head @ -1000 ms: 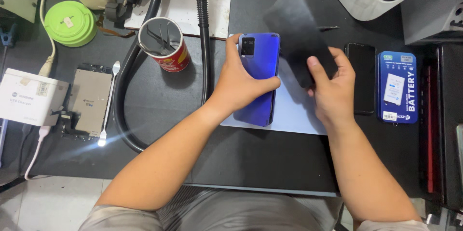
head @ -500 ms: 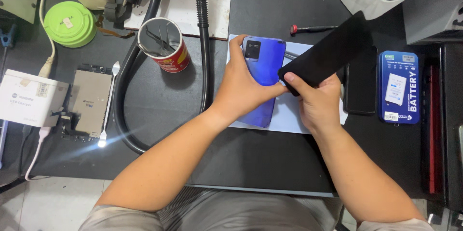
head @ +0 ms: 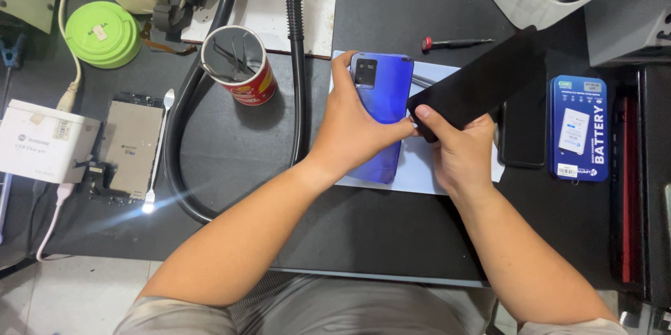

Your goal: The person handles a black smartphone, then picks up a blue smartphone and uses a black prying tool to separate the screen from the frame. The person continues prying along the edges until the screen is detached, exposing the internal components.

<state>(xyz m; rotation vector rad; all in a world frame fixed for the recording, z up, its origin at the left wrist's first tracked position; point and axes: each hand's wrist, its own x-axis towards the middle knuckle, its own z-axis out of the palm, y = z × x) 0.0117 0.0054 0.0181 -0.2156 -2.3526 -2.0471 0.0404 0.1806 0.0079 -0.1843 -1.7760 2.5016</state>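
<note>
Fingers of the left hand (head: 356, 125) clasp the blue phone (head: 383, 108); right hand (head: 458, 150) seemingly pinches the black panel (head: 482, 83).

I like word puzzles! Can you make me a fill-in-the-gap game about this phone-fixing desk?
1. The left hand presses on a phone whose back is coloured ____.
2. The right hand lifts a flat screen panel coloured ____.
3. The red can stands to the ____ of the phone.
4. The round lid near the socket is coloured ____.

Missing words: blue; black; left; green
</note>
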